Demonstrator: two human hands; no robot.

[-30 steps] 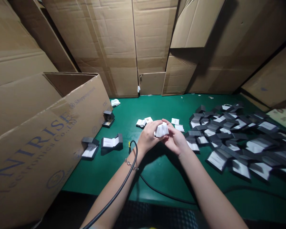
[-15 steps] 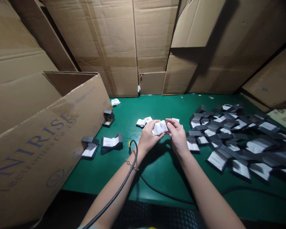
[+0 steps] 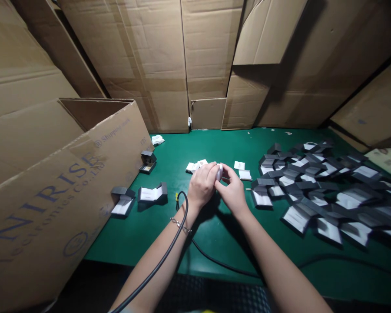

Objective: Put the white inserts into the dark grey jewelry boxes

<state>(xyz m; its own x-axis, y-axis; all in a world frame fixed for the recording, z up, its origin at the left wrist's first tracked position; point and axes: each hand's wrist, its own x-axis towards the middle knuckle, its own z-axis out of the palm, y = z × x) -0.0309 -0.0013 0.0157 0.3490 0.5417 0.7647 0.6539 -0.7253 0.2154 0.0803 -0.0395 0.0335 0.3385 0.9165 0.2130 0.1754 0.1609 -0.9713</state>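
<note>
Between the fingertips of the left hand (image 3: 202, 186) and the right hand (image 3: 232, 191), both curled shut together, sat a small white pad (image 3: 219, 172), mostly hidden. Just beyond lay loose white pads (image 3: 195, 166); open grey boxes (image 3: 313, 191) spread rightward, a big carton (image 3: 61, 191) leftward.

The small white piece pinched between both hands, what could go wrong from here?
1. The small white piece is held only at the fingertips of the left hand and right hand; it might slip onto the green table.
2. The black cable drapes over the left forearm and may snag.
3. A sweeping right arm could knock the pile of open grey boxes.
</note>
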